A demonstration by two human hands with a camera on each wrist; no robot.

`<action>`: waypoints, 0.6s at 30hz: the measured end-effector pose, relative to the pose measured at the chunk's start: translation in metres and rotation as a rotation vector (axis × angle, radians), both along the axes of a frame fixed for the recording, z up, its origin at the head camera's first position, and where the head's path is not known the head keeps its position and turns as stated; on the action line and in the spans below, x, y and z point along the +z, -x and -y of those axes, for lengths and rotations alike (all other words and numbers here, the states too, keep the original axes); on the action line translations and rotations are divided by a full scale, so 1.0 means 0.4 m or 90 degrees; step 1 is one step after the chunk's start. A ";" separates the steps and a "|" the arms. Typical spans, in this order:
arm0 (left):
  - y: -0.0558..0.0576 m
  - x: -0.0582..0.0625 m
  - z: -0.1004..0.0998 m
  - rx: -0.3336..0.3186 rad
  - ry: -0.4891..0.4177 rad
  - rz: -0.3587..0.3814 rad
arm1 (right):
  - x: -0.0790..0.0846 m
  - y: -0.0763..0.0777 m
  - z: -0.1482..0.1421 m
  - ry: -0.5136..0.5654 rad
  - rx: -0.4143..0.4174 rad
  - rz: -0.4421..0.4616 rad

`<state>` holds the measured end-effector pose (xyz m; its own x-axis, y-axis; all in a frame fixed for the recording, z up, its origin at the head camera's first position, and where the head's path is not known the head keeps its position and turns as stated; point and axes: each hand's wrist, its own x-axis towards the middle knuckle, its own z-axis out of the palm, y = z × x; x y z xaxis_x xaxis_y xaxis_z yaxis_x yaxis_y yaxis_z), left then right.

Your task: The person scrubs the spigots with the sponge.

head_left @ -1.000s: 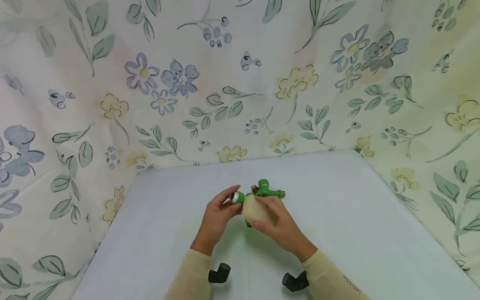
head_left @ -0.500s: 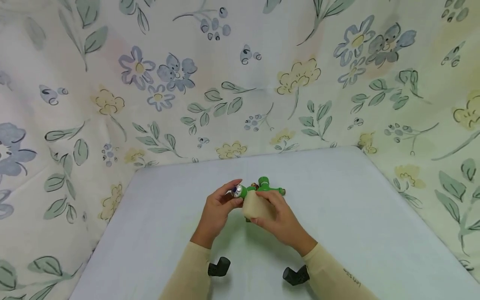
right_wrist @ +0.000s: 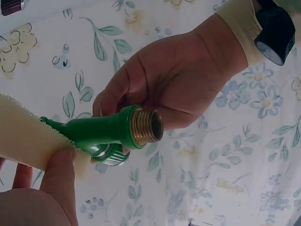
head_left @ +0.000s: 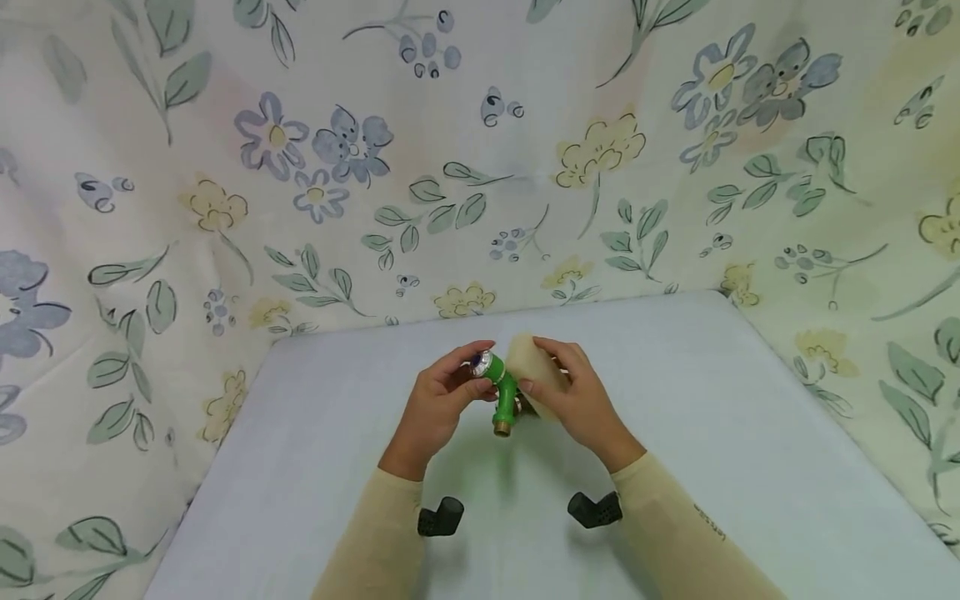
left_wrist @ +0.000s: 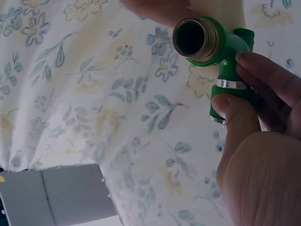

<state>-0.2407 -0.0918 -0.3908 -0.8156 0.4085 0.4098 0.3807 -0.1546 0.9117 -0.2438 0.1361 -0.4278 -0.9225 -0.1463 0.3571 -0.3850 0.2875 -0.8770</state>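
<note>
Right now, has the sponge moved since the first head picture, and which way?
Yes: in the head view, the sponge appears higher, nearer the far edge of the table.

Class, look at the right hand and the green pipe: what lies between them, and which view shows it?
A cream sponge, gripped by the right hand, lies between it and the green pipe. The right wrist view shows this.

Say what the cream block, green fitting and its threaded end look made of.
Cream block: probably matte foam; its edge looks porous.
Green fitting: smooth, softly shiny; painted metal or plastic, unclear which.
Threaded end: likely brass, given its golden metallic sheen.
</note>
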 end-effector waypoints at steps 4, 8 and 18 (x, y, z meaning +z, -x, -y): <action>0.014 -0.026 0.000 0.020 0.016 0.005 | -0.015 -0.006 0.001 -0.013 0.014 0.011; 0.033 -0.059 0.005 0.038 0.015 0.015 | -0.023 -0.023 0.015 -0.012 0.033 0.002; 0.004 -0.024 -0.004 0.091 0.020 0.011 | 0.011 -0.084 0.043 0.019 0.105 -0.036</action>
<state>-0.2424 -0.0903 -0.4005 -0.8730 0.3005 0.3842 0.3809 -0.0720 0.9218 -0.2104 0.1188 -0.4235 -0.8653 -0.2819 0.4145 -0.4739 0.1906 -0.8597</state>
